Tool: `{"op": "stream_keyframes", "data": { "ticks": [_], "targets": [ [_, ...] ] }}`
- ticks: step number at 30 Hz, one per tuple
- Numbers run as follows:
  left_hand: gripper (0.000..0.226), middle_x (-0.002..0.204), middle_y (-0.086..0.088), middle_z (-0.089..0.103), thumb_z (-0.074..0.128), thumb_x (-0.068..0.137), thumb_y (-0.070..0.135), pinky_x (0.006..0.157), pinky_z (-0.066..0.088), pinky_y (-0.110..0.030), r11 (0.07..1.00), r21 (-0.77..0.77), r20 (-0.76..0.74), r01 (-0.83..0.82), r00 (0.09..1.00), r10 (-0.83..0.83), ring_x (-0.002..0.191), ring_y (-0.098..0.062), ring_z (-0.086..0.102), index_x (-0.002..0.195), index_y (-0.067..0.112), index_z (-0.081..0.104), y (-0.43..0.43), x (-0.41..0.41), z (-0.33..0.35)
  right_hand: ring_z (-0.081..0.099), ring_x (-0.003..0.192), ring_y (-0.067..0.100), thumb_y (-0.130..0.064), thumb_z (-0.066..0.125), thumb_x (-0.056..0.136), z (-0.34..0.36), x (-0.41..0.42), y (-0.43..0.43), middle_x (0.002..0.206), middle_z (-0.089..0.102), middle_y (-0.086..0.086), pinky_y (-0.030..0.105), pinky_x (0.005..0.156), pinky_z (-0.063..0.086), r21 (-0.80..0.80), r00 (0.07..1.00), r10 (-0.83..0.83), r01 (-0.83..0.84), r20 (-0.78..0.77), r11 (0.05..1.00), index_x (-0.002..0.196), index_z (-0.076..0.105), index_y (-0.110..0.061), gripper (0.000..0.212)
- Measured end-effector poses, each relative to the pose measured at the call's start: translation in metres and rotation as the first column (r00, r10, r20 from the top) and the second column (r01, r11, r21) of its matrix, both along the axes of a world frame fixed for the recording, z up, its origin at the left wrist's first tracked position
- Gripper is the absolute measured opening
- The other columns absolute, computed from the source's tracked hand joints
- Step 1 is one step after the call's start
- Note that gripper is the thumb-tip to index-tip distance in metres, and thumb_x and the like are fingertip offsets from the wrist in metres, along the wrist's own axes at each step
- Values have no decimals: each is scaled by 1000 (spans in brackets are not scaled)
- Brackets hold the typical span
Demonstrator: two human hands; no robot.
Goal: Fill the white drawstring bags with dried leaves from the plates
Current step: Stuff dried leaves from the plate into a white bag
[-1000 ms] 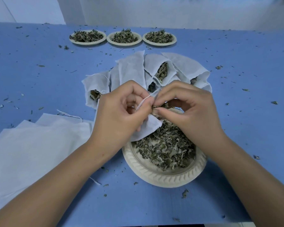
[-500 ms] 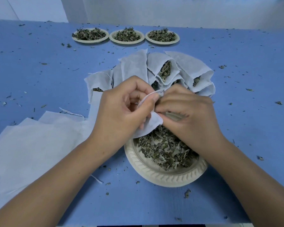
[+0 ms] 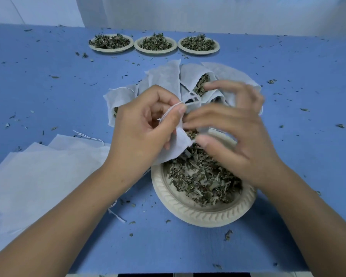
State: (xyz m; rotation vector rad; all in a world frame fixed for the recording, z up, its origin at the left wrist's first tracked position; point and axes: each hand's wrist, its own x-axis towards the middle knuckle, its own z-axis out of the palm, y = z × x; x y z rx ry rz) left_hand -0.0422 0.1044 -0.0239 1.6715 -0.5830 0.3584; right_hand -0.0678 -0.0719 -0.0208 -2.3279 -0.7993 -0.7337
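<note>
Left hand (image 3: 142,136): pinches small white fabric drawstring bag (image 3: 180,148).
Right hand (image 3: 242,140): fingers spread, blurred, bag's 3 o'clock.

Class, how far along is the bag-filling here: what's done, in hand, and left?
Done: several filled bags fanned behind the near plate. In hand: left hand pinches one bag over that plate, right hand at its mouth. Left: leaves there, three full far plates, flat empty bags.

A blue table (image 3: 48,86) bears three far plates (image 3: 155,51) and one near plate (image 3: 198,217) of leaves (image 3: 204,176). White bags (image 3: 38,176) and crumbs (image 3: 228,234) lie about.
</note>
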Motion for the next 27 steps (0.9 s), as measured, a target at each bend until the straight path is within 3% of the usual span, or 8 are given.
{"op": "stream_keyframes", "data": {
  "ticks": [3, 7, 9, 13, 18, 21, 24, 27],
  "targets": [
    [18, 57, 13, 59, 63, 93, 11, 45, 43, -15, 998, -54, -32, -40, 999, 38, 39, -5, 52, 80, 21, 59, 1, 2, 1, 41, 123, 15, -35, 48, 90, 5, 1, -10, 93, 68, -12, 61, 99, 25, 61, 988, -113, 107, 107, 992, 84, 71, -15, 31],
    [14, 55, 6, 59, 63, 93, 11, 44, 42, -16, 996, -54, -34, 71, 997, -73, 38, -6, 50, 81, 20, 61, 0, -1, -2, 32, 138, 21, -43, 34, 93, -3, 0, 4, 111, 64, -18, 58, 110, 12, -184, 998, -48, 38, -47, 982, 104, 69, -22, 43],
    [12, 57, 4, 60, 64, 93, 12, 45, 42, -16, 995, -41, -66, 95, 993, -97, 38, -8, 49, 83, 18, 63, -1, -1, -3, 29, 140, 21, -44, 31, 94, -6, 1, 6, 110, 63, -21, 58, 111, 8, -224, 996, -15, -6, -91, 975, 105, 69, -25, 44],
    [13, 59, -2, 58, 62, 94, 9, 45, 43, -18, 998, -22, -56, 57, 997, -58, 40, -7, 50, 84, 17, 60, 1, 2, 0, 43, 129, 21, -40, 48, 90, 3, 1, -2, 105, 67, -18, 47, 108, 15, -32, 999, -29, 30, 29, 999, 99, 73, -22, 33],
    [15, 63, -5, 58, 59, 94, 6, 45, 43, -19, 996, -9, -5, 93, 996, -93, 41, -7, 50, 86, 19, 57, 0, -1, 3, 40, 133, 22, -30, 62, 83, -5, 4, 5, 98, 68, -20, 50, 109, 13, -255, 998, -61, 62, 10, 965, 95, 69, -24, 16],
    [16, 61, -4, 55, 58, 95, 8, 51, 45, -20, 994, 25, 17, 104, 994, -105, 45, -8, 51, 99, 23, 56, 4, 1, 3, 41, 133, 22, -26, 61, 87, -7, 5, 3, 100, 67, -21, 50, 110, 13, -230, 999, -48, 50, 16, 972, 95, 70, -25, 12],
    [16, 67, 6, 57, 58, 94, 18, 61, 44, -20, 994, 101, -41, 39, 999, -35, 61, -5, 53, 105, 30, 56, 6, 8, 2, 46, 128, 23, -24, 55, 94, -4, 7, 0, 97, 68, -20, 48, 107, 16, -204, 994, -44, 64, 101, 977, 90, 72, -22, 18],
    [8, 80, 23, 62, 55, 94, 31, 71, 41, -10, 977, 210, -201, -31, 977, 74, 76, 6, 55, 98, 34, 61, 5, 14, 2, 47, 128, 25, -24, 49, 97, -6, 6, 5, 95, 68, -20, 49, 106, 16, -231, 993, 13, 15, 118, 973, 85, 71, -21, 24]
  ]
}}
